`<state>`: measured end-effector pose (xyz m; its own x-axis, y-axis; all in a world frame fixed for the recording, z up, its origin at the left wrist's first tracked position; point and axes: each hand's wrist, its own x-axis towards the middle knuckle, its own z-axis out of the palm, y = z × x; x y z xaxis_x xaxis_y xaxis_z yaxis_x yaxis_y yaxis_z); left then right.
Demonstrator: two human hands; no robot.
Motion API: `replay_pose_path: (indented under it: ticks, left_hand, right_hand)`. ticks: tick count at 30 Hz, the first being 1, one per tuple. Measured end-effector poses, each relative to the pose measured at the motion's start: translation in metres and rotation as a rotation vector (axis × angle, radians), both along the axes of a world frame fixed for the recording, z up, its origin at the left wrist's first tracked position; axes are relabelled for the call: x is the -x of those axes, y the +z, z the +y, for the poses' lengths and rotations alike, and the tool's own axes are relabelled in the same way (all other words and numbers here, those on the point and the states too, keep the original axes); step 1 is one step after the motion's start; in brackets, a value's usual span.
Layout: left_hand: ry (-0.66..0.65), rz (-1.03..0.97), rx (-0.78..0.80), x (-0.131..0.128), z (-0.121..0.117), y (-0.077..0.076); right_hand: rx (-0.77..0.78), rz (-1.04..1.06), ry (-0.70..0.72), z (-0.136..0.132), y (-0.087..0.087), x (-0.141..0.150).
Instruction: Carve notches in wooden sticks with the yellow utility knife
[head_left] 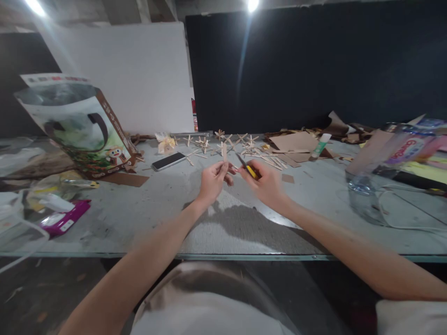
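Near the middle of the table, my left hand [212, 182] is closed, pinching a narrow upright strip of brown cardboard [224, 152] between thumb and fingertips. Just to its right, my right hand [267, 185] is wrapped round what look like scissors with a yellow and black handle [252, 172]. Their dark blade points up and to the left, close to the strip but apart from it. The fingers of both hands nearly meet. Behind them, several thin wooden sticks [202, 145] lie scattered, some crossed into star shapes.
A phone [169, 161] and a large printed bag [82, 132] stand left, near a purple pack [66, 218]. Cardboard sheets [293, 141] and a glue stick [321, 145] lie back right. At far right is a clear plastic container [363, 195]. The table's front edge [244, 257] runs before me.
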<state>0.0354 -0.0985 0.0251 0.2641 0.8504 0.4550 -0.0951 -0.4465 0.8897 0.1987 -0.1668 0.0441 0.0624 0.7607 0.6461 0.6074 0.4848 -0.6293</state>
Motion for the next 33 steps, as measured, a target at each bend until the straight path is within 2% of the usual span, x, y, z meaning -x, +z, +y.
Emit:
replay_pose_path:
  ticks: [3, 8, 11, 18, 23, 27, 29, 33]
  left_hand:
    - [-0.040, 0.073, -0.042, 0.001, -0.005, 0.001]
    - [-0.110, 0.273, -0.155, 0.003, -0.016, 0.002]
    - [-0.102, 0.360, -0.228, 0.004, -0.019, 0.002]
    - [-0.077, 0.430, -0.260, 0.003, -0.017, 0.002]
    - [-0.098, 0.386, -0.232, 0.002, -0.018, 0.003]
    - [-0.121, 0.282, -0.133, 0.001, -0.016, 0.001]
    - [-0.122, 0.198, -0.067, 0.001, -0.013, -0.001]
    - [-0.093, 0.034, 0.042, 0.002, -0.005, -0.001]
  right_hand:
    - [0.021, 0.016, -0.047, 0.003, 0.002, -0.002]
    - [0.067, 0.053, 0.003, 0.009, -0.002, -0.002]
    - [0.081, 0.048, -0.004, 0.011, -0.004, -0.002]
    - [0.010, 0.026, -0.022, 0.011, -0.008, -0.002]
    - [-0.019, -0.008, 0.007, 0.013, -0.009, -0.003]
    - [-0.004, -0.063, -0.021, 0.017, -0.010, -0.006]
    - [0.051, -0.140, -0.045, 0.019, -0.010, -0.008]
    - [0.266, -0.418, -0.111, 0.024, -0.014, -0.011]
